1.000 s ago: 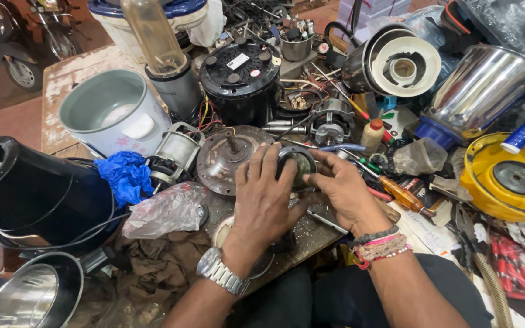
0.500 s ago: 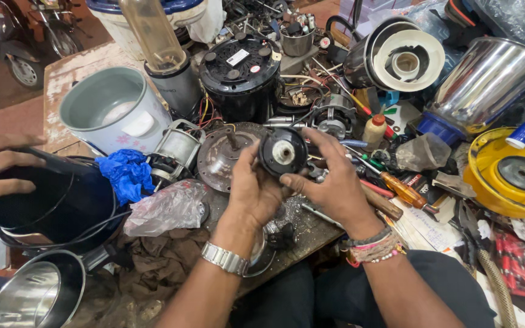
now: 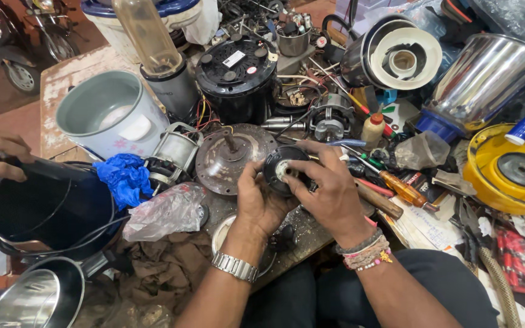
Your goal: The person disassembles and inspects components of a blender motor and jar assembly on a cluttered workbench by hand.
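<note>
Over the cluttered bench, both hands (image 3: 296,191) clamp a round black motor part (image 3: 282,170)

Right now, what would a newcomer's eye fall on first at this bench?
At the centre, the left hand and right hand hold a round black part between their fingers. Behind it lies a rusty metal disc. A yellow round housing glows at the right edge, and a blue cloth lies left.
</note>
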